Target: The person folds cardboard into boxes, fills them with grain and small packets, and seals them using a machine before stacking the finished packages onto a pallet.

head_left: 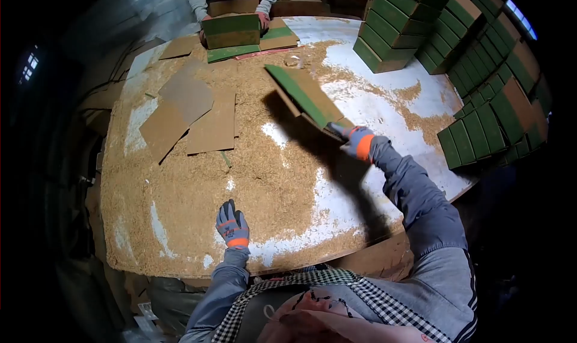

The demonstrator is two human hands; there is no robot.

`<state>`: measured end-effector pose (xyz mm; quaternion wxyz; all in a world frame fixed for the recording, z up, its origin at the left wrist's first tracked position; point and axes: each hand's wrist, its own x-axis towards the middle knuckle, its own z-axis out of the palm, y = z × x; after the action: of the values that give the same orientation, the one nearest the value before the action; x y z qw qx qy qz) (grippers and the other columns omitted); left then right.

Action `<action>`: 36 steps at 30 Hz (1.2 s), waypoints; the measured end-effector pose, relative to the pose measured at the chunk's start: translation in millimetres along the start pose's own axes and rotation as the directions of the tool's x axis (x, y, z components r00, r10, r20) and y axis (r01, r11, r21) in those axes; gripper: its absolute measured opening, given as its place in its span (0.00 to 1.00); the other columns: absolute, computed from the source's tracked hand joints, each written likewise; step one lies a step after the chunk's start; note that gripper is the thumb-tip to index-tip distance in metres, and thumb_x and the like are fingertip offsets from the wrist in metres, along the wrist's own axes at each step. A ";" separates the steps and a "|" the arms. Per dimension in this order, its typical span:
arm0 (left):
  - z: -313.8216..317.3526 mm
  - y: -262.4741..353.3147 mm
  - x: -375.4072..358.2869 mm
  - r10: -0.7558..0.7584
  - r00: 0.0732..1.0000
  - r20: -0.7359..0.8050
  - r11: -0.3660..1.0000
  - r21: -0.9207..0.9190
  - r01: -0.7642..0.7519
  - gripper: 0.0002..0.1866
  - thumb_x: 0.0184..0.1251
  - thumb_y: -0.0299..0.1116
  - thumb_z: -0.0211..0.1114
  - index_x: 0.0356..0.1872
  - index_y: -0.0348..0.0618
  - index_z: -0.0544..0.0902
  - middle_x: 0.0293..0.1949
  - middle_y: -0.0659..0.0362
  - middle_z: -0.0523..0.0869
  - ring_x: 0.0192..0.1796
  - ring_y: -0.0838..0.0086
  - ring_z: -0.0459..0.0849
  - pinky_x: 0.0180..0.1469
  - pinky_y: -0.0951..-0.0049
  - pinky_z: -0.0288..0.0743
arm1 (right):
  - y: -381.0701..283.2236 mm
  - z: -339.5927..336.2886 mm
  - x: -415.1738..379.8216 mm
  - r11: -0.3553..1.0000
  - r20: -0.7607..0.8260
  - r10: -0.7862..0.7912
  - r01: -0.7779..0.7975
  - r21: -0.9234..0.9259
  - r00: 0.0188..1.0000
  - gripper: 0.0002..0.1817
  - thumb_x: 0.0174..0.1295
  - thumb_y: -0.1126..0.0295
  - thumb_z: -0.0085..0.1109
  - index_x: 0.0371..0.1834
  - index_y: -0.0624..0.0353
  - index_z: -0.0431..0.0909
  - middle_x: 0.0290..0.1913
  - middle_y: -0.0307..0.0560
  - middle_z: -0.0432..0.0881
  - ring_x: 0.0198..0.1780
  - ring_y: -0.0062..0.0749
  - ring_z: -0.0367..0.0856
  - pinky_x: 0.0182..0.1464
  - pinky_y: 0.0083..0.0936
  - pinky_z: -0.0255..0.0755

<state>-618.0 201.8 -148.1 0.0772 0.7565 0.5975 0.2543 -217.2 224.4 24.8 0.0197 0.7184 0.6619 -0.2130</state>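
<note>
My right hand (351,140), in a grey glove with an orange cuff, grips the near corner of a green and brown cardboard box (306,96). The box is tilted above the table and casts a dark shadow. My left hand (232,224), gloved the same way, rests on the tan shavings near the table's front edge, fingers apart and nothing held. Beyond it, several flat cardboard sheets (210,123) overlap on the table (384,111).
Tall stacks of green boxes (393,24) stand at the back right, and more boxes (481,126) line the right edge. Across the table, another person's hands (263,19) hold a green and brown box (231,31). Loose shavings (198,205) cover much of the tabletop.
</note>
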 end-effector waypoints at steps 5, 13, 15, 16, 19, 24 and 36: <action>4.9 4.8 19.2 -0.093 0.989 -0.113 0.980 -0.188 0.071 0.26 0.57 0.29 0.58 0.59 0.41 0.69 0.55 0.48 0.72 0.58 0.54 0.67 0.60 0.58 0.59 | -51.4 -37.9 -81.6 0.954 -0.028 -0.192 0.193 0.231 0.981 0.33 0.57 0.62 0.53 0.67 0.50 0.55 0.38 0.62 0.78 0.38 0.52 0.78 0.45 0.35 0.72; 69.9 108.3 251.6 0.127 0.934 -0.335 0.990 -0.021 -0.142 0.36 0.54 0.40 0.63 0.63 0.37 0.60 0.58 0.46 0.70 0.59 0.54 0.68 0.61 0.61 0.60 | 120.1 15.1 -149.3 0.321 -0.181 0.358 0.061 0.945 0.916 0.25 0.54 0.67 0.57 0.55 0.65 0.68 0.45 0.43 0.77 0.44 0.27 0.75 0.47 0.23 0.69; 111.6 102.9 299.1 0.079 0.927 -0.367 0.985 0.173 -0.015 0.36 0.56 0.42 0.60 0.65 0.40 0.58 0.59 0.46 0.69 0.60 0.55 0.67 0.63 0.61 0.58 | 144.6 67.2 -139.1 0.371 -0.313 0.438 0.147 0.917 0.843 0.22 0.58 0.66 0.53 0.55 0.64 0.68 0.45 0.42 0.77 0.43 0.27 0.75 0.46 0.24 0.69; 124.0 96.2 319.8 0.032 0.928 -0.370 0.973 0.222 0.055 0.35 0.58 0.41 0.58 0.65 0.41 0.57 0.60 0.46 0.68 0.62 0.56 0.66 0.63 0.62 0.57 | 159.2 94.5 -127.2 0.390 -0.367 0.491 0.177 0.904 0.790 0.21 0.60 0.65 0.52 0.55 0.63 0.69 0.44 0.39 0.76 0.42 0.25 0.74 0.45 0.25 0.69; 119.8 85.8 375.8 0.122 0.993 0.004 0.930 0.350 -0.116 0.31 0.59 0.36 0.54 0.66 0.45 0.58 0.61 0.51 0.68 0.63 0.60 0.65 0.64 0.64 0.56 | 162.5 142.9 -84.5 0.249 -0.288 0.545 0.176 0.952 0.787 0.18 0.62 0.66 0.52 0.52 0.63 0.71 0.47 0.44 0.77 0.46 0.28 0.74 0.47 0.26 0.68; 157.5 65.4 492.3 0.420 0.903 -0.091 0.723 0.635 -0.272 0.29 0.61 0.30 0.49 0.66 0.52 0.59 0.59 0.56 0.71 0.61 0.62 0.69 0.58 0.65 0.64 | 133.2 175.6 -35.7 0.444 -0.421 0.650 0.133 0.886 0.632 0.16 0.62 0.68 0.51 0.48 0.68 0.71 0.43 0.48 0.78 0.43 0.31 0.76 0.44 0.24 0.69; 244.8 118.3 510.2 0.378 0.873 0.307 0.922 -0.211 -0.325 0.22 0.57 0.50 0.56 0.49 0.52 0.71 0.45 0.46 0.79 0.48 0.52 0.78 0.47 0.59 0.72 | 126.1 196.7 -32.6 0.579 -0.470 0.705 -0.048 0.814 0.531 0.17 0.64 0.66 0.48 0.50 0.68 0.69 0.44 0.49 0.77 0.42 0.31 0.74 0.44 0.26 0.68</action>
<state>-318.9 696.5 -159.3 0.1897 0.8771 0.4057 0.1737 -152.4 117.1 -175.0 -0.4922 0.8188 0.2706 -0.1186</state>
